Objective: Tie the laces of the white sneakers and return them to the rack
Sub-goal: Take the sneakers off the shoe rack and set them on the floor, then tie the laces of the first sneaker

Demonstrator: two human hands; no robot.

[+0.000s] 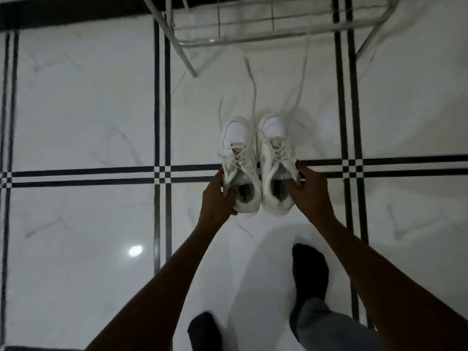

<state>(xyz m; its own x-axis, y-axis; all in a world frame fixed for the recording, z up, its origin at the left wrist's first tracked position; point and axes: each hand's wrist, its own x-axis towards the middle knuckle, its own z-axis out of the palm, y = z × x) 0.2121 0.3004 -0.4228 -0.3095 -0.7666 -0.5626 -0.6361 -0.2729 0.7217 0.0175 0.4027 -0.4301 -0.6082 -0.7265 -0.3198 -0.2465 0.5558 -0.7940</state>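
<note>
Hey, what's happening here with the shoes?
A person standing on a tiled floor holds a pair of white sneakers, one in each hand. The left hand grips the left sneaker at its heel, and the right hand grips the right sneaker the same way. The laces are untied and trail loose. A wire rack stands just ahead; the sneakers are not on it.

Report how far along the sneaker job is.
Done: nothing visibly; the loose laces trail untied. In hand: the left hand grips the left sneaker and the right hand the right sneaker, side by side over the floor. Left: tie both, then set them on the rack.
</note>
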